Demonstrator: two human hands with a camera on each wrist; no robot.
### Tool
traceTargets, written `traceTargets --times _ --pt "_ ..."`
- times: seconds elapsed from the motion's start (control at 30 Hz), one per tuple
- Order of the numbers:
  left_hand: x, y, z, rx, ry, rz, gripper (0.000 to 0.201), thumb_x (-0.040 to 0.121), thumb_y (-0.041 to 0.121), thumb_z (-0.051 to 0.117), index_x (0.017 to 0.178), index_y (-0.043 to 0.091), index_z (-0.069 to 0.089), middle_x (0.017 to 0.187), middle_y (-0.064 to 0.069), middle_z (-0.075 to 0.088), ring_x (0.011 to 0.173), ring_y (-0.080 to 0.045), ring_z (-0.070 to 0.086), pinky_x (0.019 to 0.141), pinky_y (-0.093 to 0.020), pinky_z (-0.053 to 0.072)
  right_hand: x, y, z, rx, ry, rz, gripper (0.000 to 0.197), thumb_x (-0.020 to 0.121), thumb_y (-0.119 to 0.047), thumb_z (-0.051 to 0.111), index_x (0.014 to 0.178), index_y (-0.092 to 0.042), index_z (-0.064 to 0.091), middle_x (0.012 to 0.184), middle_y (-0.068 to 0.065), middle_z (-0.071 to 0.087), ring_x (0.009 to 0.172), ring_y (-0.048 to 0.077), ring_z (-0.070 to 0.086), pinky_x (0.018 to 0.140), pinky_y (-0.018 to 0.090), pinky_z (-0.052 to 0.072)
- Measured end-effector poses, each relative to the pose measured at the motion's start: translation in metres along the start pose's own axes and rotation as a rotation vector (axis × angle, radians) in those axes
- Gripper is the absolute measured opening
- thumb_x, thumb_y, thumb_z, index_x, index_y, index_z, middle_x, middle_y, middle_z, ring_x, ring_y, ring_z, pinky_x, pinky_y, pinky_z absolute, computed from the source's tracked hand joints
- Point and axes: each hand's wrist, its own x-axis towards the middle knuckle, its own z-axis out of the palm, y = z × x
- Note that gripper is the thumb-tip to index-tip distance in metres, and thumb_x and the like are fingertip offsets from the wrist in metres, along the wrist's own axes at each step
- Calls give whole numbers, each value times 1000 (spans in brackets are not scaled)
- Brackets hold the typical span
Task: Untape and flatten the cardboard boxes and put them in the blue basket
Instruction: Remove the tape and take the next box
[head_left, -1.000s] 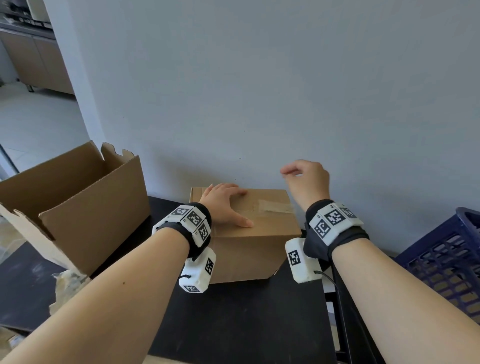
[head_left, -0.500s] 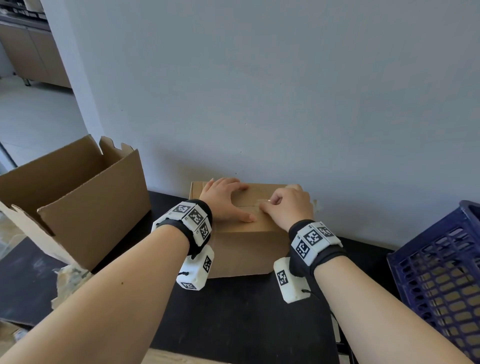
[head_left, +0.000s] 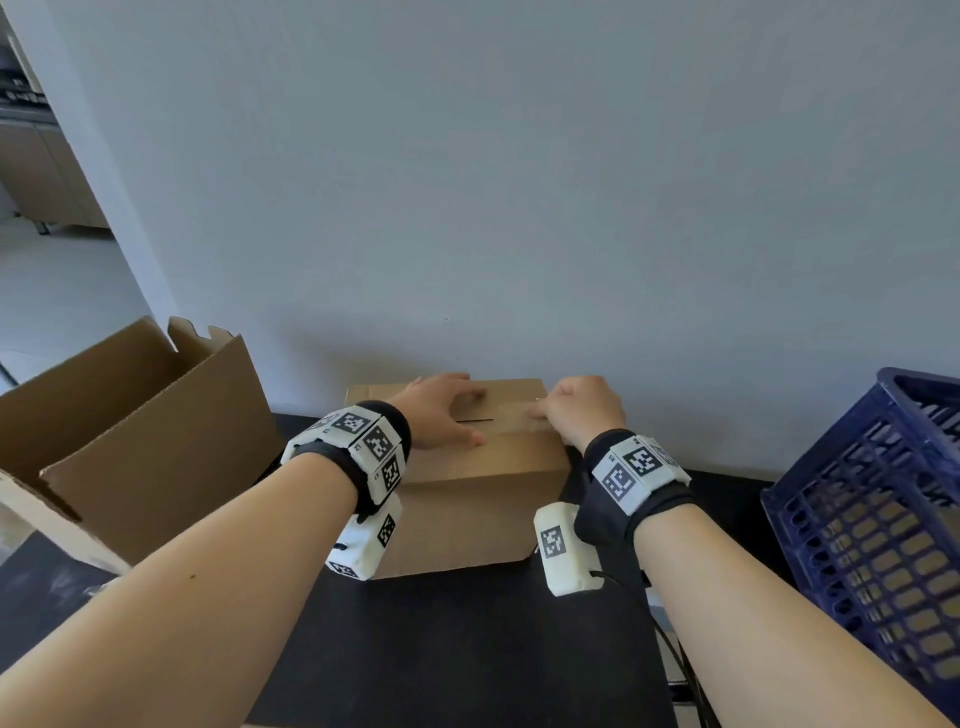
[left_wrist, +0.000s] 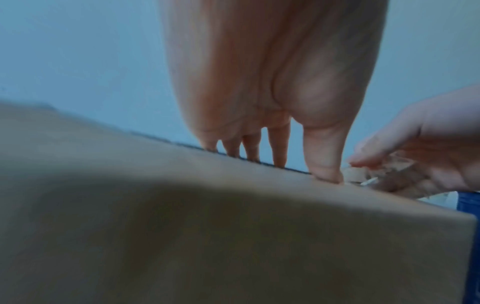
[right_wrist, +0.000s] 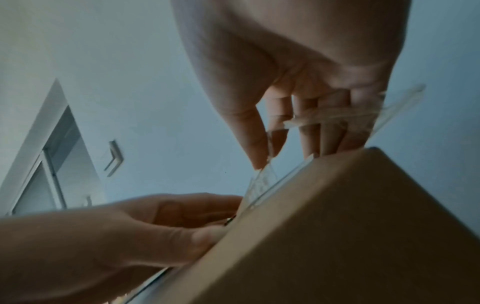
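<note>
Cardboard box (head_left: 467, 499): taped, on black table (head_left: 467, 649).
Left hand (head_left: 441, 410): flat, pressing lid.
Right hand (head_left: 584, 410): pinching clear tape (right_wrist: 262, 181).
Around: open box (head_left: 140, 441) left, blue basket (head_left: 872, 519) right.

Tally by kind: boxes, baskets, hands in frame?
Cardboard boxes: 2, the closed box and the open box
Blue basket: 1
Hands: 2, left hand and right hand
Total: 5
</note>
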Motion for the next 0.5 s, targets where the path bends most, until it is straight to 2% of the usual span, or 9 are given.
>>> traceTargets --times 0.1,0.2,0.27,0.33,0.4,0.43,0.47,0.5 --pt "3 14 15 84 -10 -48 89 76 66 60 148 35 19 158 6 12 146 -14 7 118 -47 -4 0 1 0 82 -52 18 29 68 -18 72 47 -17 52 53 -5 63 66 23 59 73 33 53" --pt "8 21 23 143 -46 -54 105 64 76 61 148 40 10 159 9 5 147 -14 -3 115 -53 -9 3 8 -1 159 -76 23 23 65 -20 73 52 -18 53 66 6 70 78 29 68 82 43 56" --pt "11 21 21 140 -66 -57 108 62 77 62 148 40 9 158 10 5 147 -14 -4 115 -54 -9 5 16 -7 334 -80 90 23 69 -17 73 59 -15 53 66 8 67 73 29 69 79 46 56" --pt "13 20 20 134 -57 -62 109 60 77 64 148 41 11 158 10 8 146 -14 -3 115 -55 -9 9 28 -16 569 -150 244 18 82 -9 66 68 -10 55 65 8 66 57 23 67 67 37 55" --pt "15 21 23 134 -30 -58 108 60 76 65 147 41 12 157 10 12 146 -14 -1 115 -54 -9 7 38 -22 695 -220 346 10 89 -7 59 79 -2 58 58 6 66 43 17 63 59 29 47" --pt "15 22 24 131 -22 -55 108 60 76 65 147 41 13 156 10 13 146 -14 0 115 -54 -9 8 43 -22 635 -209 349 10 87 -9 62 85 0 61 58 7 66 43 19 61 54 27 43" --pt "16 23 24 126 -20 -54 110 58 77 65 147 41 13 156 10 13 146 -14 1 115 -54 -10 12 51 -20 532 -170 320 15 82 -13 68 87 1 64 63 10 67 49 22 61 52 28 42" --pt "15 22 24 119 -22 -56 114 53 81 65 147 42 14 156 9 14 146 -14 2 115 -53 -9 15 55 -18 405 -122 254 20 76 -16 74 86 -1 67 72 12 70 60 25 63 56 31 46"
